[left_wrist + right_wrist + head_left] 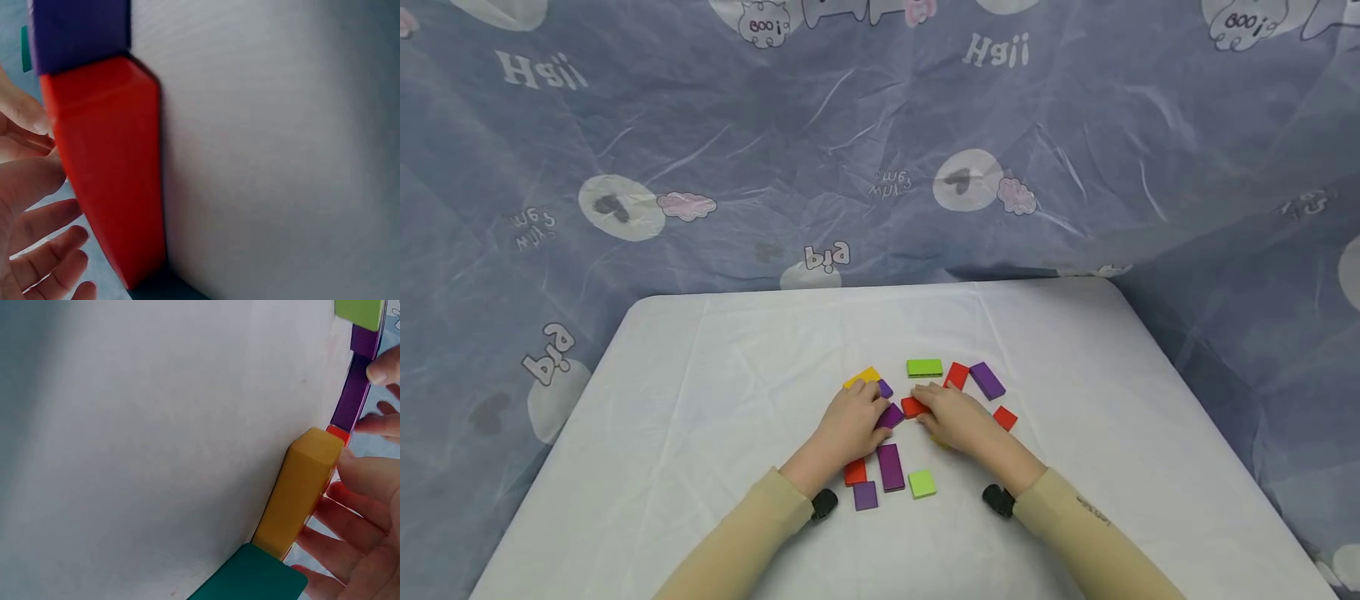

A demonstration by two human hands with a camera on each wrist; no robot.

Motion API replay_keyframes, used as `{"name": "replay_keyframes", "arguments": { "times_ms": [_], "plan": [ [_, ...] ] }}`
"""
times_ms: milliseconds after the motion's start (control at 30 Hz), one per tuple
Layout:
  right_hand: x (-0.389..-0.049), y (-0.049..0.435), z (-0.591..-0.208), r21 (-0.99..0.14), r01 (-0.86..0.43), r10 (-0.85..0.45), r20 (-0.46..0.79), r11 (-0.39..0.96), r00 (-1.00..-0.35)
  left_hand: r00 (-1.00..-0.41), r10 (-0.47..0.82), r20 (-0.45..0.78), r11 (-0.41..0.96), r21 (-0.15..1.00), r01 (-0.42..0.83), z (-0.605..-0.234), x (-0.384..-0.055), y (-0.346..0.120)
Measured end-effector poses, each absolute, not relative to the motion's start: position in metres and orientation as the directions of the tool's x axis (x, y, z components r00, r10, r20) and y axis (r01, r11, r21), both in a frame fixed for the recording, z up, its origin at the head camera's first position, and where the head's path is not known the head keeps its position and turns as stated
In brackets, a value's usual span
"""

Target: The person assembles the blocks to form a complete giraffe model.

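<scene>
While the left hand point(848, 418) pinches a purple block point(892, 416) and the right hand point(961, 418) a red one point(912, 407), dipping could jog the yellow one point(299, 490).

- In the head view, the left hand point(848, 421) covers part of the far yellow block point(862, 377) and of the purple block point(890, 416) it pinches.
- Its wrist overlaps the upper end of a near red block point(854, 472).
- The right hand point(958, 417) hides all but a sliver of a second yellow block point(940, 442).
- Lettering point(1093, 510) on the right sleeve point(1067, 521) is too small to read.
- In the left wrist view, the top edge cuts off a purple square point(81, 34); a dark shape point(172, 287) at the bottom shows too little to identify.
- In the right wrist view, the bottom edge crops a teal block point(250, 578), the top a lime block point(359, 311).
</scene>
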State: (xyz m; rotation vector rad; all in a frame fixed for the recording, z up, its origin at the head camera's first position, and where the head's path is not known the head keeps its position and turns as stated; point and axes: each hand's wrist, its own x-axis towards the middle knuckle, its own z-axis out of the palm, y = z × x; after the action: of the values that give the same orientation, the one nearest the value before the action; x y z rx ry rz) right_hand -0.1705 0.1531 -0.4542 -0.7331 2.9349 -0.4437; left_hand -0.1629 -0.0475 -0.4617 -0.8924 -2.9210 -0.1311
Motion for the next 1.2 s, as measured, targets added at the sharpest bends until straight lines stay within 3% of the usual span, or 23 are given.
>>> {"name": "replay_keyframes", "arguments": {
  "times_ms": [233, 533, 733, 1200],
  "plan": [
    [-0.173, 0.152, -0.455, -0.29, -0.442, -0.461, 0.001, 0.849, -0.887, -0.83, 0.551, 0.086, 0.826, 0.088, 0.557, -0.463, -0.163, -0.047],
    [-0.172, 0.149, -0.456, -0.27, -0.436, -0.452, 0.004, 0.859, -0.892, -0.834, 0.546, 0.082, 0.805, 0.222, 0.55, -0.465, -0.168, -0.055],
    [-0.165, 0.15, -0.455, -0.314, -0.456, -0.475, 0.018, 0.833, -0.88, -0.83, 0.553, 0.066, 0.787, 0.284, 0.547, -0.465, -0.166, -0.059],
    [-0.157, 0.153, -0.456, -0.359, -0.455, -0.477, 0.028, 0.815, -0.878, -0.827, 0.559, 0.063, 0.768, 0.335, 0.545, -0.466, -0.162, -0.06]
  ]
}}
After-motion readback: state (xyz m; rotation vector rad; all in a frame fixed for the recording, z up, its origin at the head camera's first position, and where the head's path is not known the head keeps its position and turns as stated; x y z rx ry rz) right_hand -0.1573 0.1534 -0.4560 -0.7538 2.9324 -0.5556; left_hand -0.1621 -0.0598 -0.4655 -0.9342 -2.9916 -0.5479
